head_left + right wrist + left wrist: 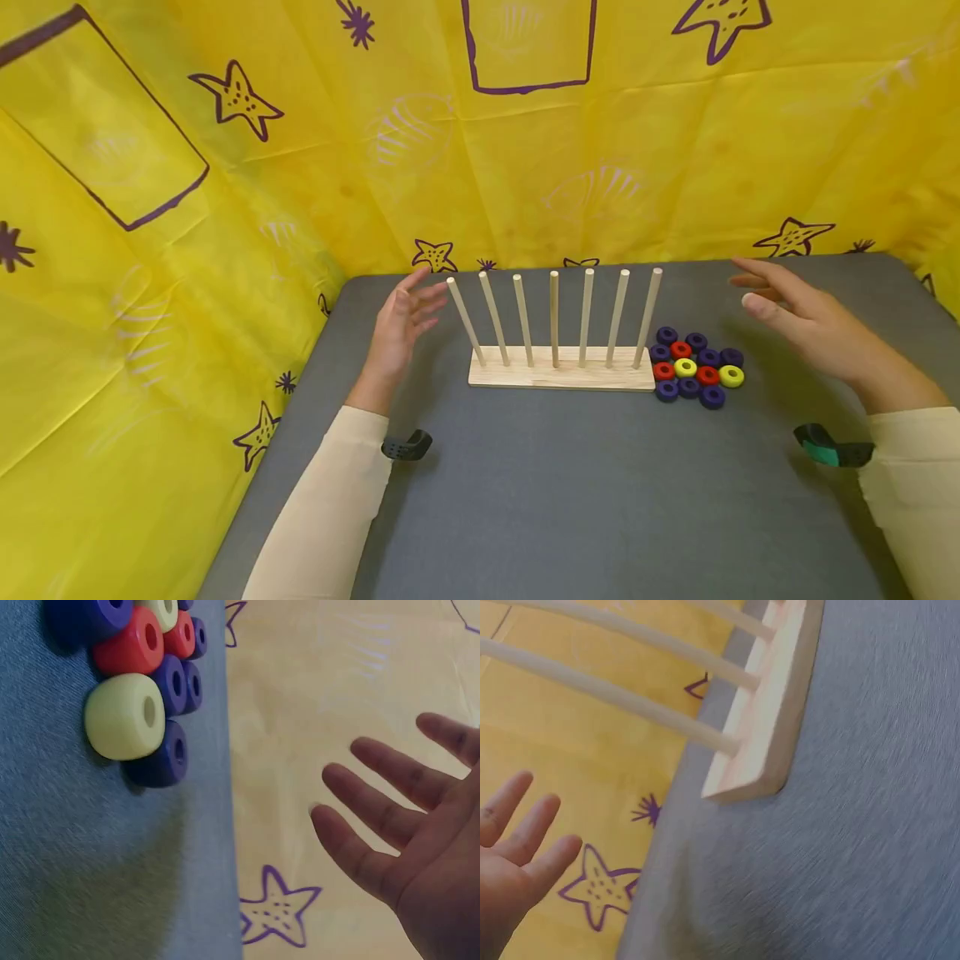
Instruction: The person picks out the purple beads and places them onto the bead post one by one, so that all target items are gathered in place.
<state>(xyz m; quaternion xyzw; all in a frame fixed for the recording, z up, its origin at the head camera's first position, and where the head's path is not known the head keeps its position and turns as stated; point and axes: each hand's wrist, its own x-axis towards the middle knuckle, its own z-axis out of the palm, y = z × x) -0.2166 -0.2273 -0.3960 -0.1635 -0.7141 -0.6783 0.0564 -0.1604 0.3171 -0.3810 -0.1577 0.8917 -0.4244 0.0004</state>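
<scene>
A pale wooden rack (558, 377) with several upright pegs stands on the grey table; all its pegs are bare. Against its right end lies a cluster of rings in purple, red and yellow, among them a yellow ring (731, 377) and a red ring (707, 377). My left hand (397, 321) is held in the air just left of the leftmost peg (465, 321), its fingers loosely bent and holding nothing. To the right of the rings my right hand (798, 312) hovers, fingers stretched out. The right wrist view shows that palm (442, 855) bare, beside a purple ring (161, 757).
A grey cloth covers the table (562, 500). Behind and to the left hangs a yellow sheet (300, 183) with purple starfish and fish drawings, meeting the table's far edge. A dark strap (407, 446) is at the left wrist and another strap (832, 447) at the right.
</scene>
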